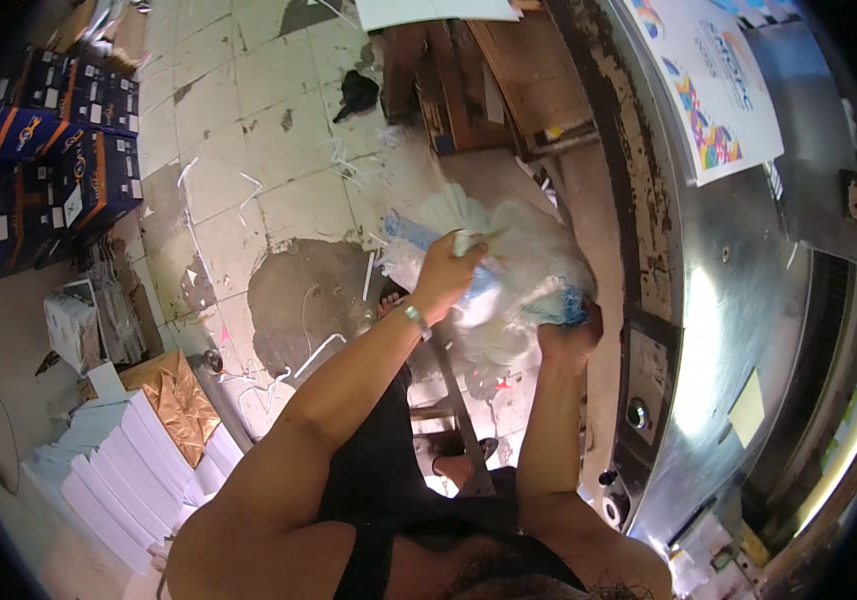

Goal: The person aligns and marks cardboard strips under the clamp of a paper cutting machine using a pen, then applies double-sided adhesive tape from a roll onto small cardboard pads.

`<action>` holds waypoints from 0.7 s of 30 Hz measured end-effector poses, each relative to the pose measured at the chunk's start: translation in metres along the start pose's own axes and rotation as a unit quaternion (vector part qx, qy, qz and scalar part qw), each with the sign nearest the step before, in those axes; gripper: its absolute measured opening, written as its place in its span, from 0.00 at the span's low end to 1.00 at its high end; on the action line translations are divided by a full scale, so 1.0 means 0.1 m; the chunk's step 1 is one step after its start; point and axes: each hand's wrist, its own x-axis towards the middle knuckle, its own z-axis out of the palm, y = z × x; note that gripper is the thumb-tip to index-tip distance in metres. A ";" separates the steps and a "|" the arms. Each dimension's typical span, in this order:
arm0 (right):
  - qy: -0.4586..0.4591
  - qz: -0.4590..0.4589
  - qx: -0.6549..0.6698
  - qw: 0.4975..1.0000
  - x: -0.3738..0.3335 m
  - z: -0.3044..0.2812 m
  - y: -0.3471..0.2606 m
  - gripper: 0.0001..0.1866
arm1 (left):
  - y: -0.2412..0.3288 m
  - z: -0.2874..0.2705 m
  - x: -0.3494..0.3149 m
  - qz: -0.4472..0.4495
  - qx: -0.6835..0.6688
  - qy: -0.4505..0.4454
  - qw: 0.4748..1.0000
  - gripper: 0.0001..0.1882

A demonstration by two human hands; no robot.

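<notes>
A crumpled, see-through plastic bag (538, 235) with white and blue parts hangs between my hands, above the tiled floor. My left hand (446, 275), with a bracelet on its wrist, is closed on the bag's left side. On the right, my right hand (570, 340) is closed around a bunched part of the same bag, next to a blue patch. Parts of the bag are blurred, and I cannot make out whether anything is inside it.
Beside me on the right runs a metal machine (718, 265) with printed sheets (713, 95) on top. Stacked dark boxes (98, 180) stand at the far left, paper stacks (123, 485) nearer. A wooden cabinet (528, 70) and a black cloth-like item (356, 95) lie ahead.
</notes>
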 end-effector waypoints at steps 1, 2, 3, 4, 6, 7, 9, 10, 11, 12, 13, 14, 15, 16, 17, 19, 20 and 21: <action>-0.105 0.031 0.042 0.993 0.00 0.16 -0.04 0.29 | 0.07 0.03 0.07 0.026 0.041 -0.001 0.999 0.12; -0.111 0.037 0.040 0.992 0.03 0.32 -0.05 0.29 | 0.14 -0.02 0.13 0.029 0.040 0.006 0.999 0.12; -0.105 0.027 0.054 0.993 0.05 0.47 -0.12 0.28 | 0.26 -0.03 0.11 0.014 -0.043 -0.001 0.999 0.11; -0.128 0.022 0.066 0.989 0.04 0.54 -0.16 0.27 | 0.38 -0.07 0.13 0.001 -0.124 -0.012 0.992 0.11; -0.144 0.006 0.075 0.987 0.20 0.45 -0.32 0.25 | 0.47 -0.27 0.16 -0.004 -0.125 0.023 0.992 0.16; -0.313 0.042 0.106 0.943 0.52 0.18 -0.42 0.25 | 0.40 -0.49 0.31 -0.013 -0.013 0.079 0.997 0.18; -0.464 0.075 0.129 0.873 0.84 -0.13 -0.45 0.25 | 0.20 -0.92 0.62 -0.003 -0.204 0.084 0.975 0.13; -0.461 0.065 0.128 0.876 0.94 -0.16 -0.46 0.24 | 0.23 -0.97 0.67 -0.003 -0.204 0.109 0.973 0.12; -0.388 0.037 0.108 0.915 0.93 -0.13 -0.42 0.23 | 0.29 -1.06 0.79 0.007 -0.204 0.139 0.969 0.11; -0.312 0.010 0.078 0.947 0.89 -0.05 -0.35 0.22 | 0.26 -1.26 1.05 0.017 -0.204 0.141 0.969 0.11; -0.237 -0.008 0.032 0.971 0.80 0.03 -0.25 0.21 | 0.13 -1.53 1.32 0.012 -0.242 0.115 0.963 0.15; -0.157 -0.027 -0.035 0.987 0.68 -0.03 -0.24 0.20 | 0.19 -1.50 1.39 0.004 -0.256 0.095 0.962 0.17; -0.094 -0.041 -0.106 0.989 0.58 -0.15 -0.25 0.19 | 0.22 -1.45 1.46 -0.006 -0.274 0.070 0.959 0.20; -0.027 -0.048 -0.174 0.983 0.50 -0.35 -0.25 0.18 | 0.50 -1.23 1.45 0.033 -0.351 0.113 0.929 0.25; -0.004 -0.055 -0.249 0.967 0.43 -0.55 -0.21 0.17 | 0.75 -1.08 1.42 0.079 -0.425 0.156 0.888 0.31; 0.028 -0.074 -0.392 0.917 0.30 -0.92 -0.13 0.16 | 0.78 -1.05 1.22 0.106 -0.277 0.159 0.942 0.34; 0.019 -0.103 -0.459 0.882 0.23 -1.06 -0.10 0.16 | 0.71 -1.15 1.10 0.129 -0.123 0.180 0.967 0.38; -0.002 -0.145 -0.521 0.841 0.17 -1.16 -0.06 0.15 | 0.46 -1.37 1.03 0.199 -0.109 0.105 0.968 0.37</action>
